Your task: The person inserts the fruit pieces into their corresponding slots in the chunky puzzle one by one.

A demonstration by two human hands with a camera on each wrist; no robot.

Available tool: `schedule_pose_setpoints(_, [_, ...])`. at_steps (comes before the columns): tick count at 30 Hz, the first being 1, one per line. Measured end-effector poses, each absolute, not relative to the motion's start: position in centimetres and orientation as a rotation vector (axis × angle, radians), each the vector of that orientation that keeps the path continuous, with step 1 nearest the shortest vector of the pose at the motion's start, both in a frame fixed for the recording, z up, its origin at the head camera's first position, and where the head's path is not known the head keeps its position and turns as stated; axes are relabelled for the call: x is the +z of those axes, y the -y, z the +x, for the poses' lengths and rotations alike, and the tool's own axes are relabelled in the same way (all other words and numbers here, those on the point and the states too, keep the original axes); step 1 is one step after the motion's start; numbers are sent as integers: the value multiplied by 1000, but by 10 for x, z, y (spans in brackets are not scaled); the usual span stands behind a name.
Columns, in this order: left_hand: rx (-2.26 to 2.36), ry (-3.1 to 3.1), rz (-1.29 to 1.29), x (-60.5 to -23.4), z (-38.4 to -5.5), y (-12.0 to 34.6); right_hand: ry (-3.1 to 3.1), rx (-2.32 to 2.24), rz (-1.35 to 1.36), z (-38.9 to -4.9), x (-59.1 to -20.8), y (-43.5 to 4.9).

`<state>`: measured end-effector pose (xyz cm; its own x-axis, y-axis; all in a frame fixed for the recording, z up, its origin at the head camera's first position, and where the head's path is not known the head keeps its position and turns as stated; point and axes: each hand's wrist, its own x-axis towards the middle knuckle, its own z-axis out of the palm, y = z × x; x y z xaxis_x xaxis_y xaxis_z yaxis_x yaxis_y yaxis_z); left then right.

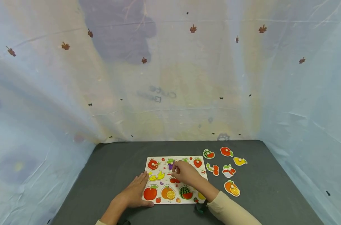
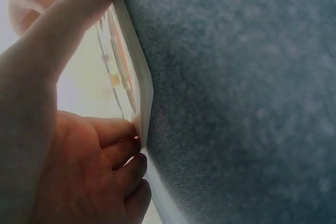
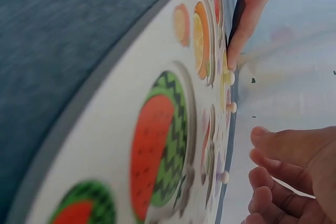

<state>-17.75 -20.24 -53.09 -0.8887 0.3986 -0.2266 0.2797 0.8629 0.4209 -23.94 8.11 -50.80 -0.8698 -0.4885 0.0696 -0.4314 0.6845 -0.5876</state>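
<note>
A white fruit puzzle board (image 1: 174,200) lies on the dark table. My left hand (image 1: 135,190) rests at its near left corner, fingers extended along the left edge and thumb against the near edge. My right hand (image 1: 187,172) hovers over the board near the grape piece (image 1: 170,164). In the right wrist view, the fingers (image 3: 283,145) are loosely bent with nothing between them, apart from the knob (image 3: 224,177) below. A banana piece (image 1: 157,176) and a pomegranate piece (image 1: 153,164) with knobs sit in the board. Printed orange (image 1: 168,192) and watermelon (image 1: 186,192) show along its near side.
Right of the board lie several loose knobbed pieces: a watermelon (image 1: 208,154), a round red fruit (image 1: 226,152), a yellow pear (image 1: 240,161), cherries (image 1: 215,170), a red-and-white fruit (image 1: 228,171) and an orange (image 1: 232,188). Pale patterned curtains (image 1: 176,78) surround the table.
</note>
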Motion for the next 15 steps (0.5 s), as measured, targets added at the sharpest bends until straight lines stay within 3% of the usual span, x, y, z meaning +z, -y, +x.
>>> schedule_pose_setpoints(15, [568, -2739, 535, -529, -174, 202, -2877, -953, -769, -231, -513, -123])
